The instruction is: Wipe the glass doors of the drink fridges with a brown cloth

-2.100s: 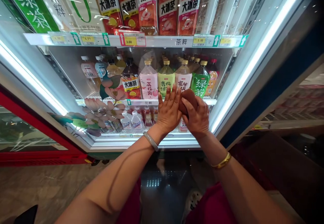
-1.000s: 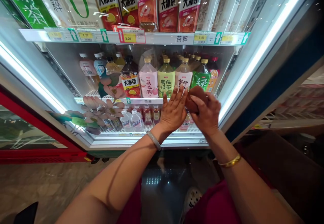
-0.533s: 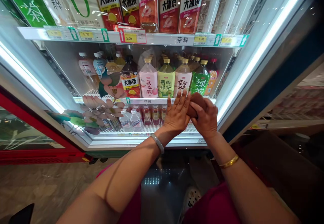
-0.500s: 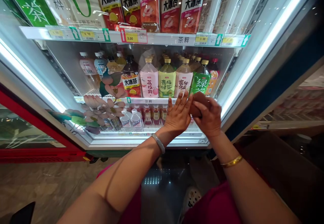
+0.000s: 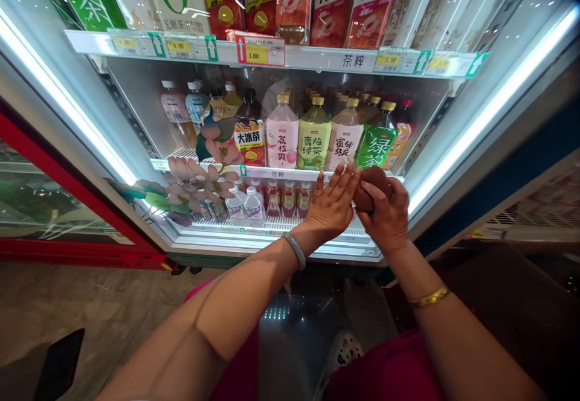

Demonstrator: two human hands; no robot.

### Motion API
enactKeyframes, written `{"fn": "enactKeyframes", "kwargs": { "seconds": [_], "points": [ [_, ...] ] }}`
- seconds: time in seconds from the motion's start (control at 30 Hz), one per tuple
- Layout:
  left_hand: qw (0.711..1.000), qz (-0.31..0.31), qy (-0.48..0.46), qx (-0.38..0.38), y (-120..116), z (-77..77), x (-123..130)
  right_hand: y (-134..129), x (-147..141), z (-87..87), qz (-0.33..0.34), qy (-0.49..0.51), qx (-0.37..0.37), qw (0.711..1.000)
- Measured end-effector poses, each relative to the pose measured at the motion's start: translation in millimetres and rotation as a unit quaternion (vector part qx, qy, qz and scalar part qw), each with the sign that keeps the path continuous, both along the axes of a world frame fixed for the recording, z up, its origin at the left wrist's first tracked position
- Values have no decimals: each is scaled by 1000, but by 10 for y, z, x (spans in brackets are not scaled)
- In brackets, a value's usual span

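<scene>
Brown and rounded, a soft-looking object (image 5: pixel 375 185) is gripped in my right hand (image 5: pixel 388 217), its thumb pressed on the near side. My left hand (image 5: pixel 333 205) lies flat with fingers spread against the glass door, its fingertips beside the brown object. Behind the glass, a pink-label bottle (image 5: pixel 345 141) and a green bottle (image 5: pixel 378 141) stand on the middle shelf (image 5: pixel 290 174), just above my hands. What the brown object is, I cannot tell.
Flower decals (image 5: pixel 194 186) cover the door's lower left. Cartons (image 5: pixel 333 2) fill the upper shelf. A red freezer (image 5: pixel 81 220) stands at the left. Below it on the floor side is a dark flat object (image 5: pixel 61 365). A patterned shoe (image 5: pixel 347 349) shows below.
The view has shifted, so the fridge and its bottles sit differently in the frame. Both hands keep nearly the same pose. More of the dark flat object shows at lower left.
</scene>
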State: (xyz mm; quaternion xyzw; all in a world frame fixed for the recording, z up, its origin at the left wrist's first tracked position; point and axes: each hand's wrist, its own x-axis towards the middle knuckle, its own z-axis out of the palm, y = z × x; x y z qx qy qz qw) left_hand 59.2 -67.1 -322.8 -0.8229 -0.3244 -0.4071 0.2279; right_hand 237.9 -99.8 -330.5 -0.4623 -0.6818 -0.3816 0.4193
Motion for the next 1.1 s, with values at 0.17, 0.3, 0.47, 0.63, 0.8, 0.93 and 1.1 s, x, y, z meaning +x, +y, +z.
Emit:
{"fn": "enactKeyframes", "kwargs": {
  "seconds": [0.17,0.3,0.47,0.63,0.8,0.93,1.1],
  "points": [
    [1000,4,24,-5,-1,-11,-30,65,829,83,-65,130,97,985],
    [999,-1,32,-8,-5,-3,-78,88,801,38,-100,257,134,952],
    [999,-23,22,-20,-4,-42,-77,-20,-8,-109,-38,140,-4,989],
    [998,-20,37,-39,-6,-39,-127,-88,191,-37,0,-10,-47,999],
    [998,-24,58,-31,-6,0,-263,-20,972,37,-104,222,113,963],
    [997,-35,57,-28,9,-4,-300,47,1089,-45,-159,338,124,919],
    [998,-41,33,-25,32,-29,-244,56,609,-77,-133,314,96,935]
  ]
}}
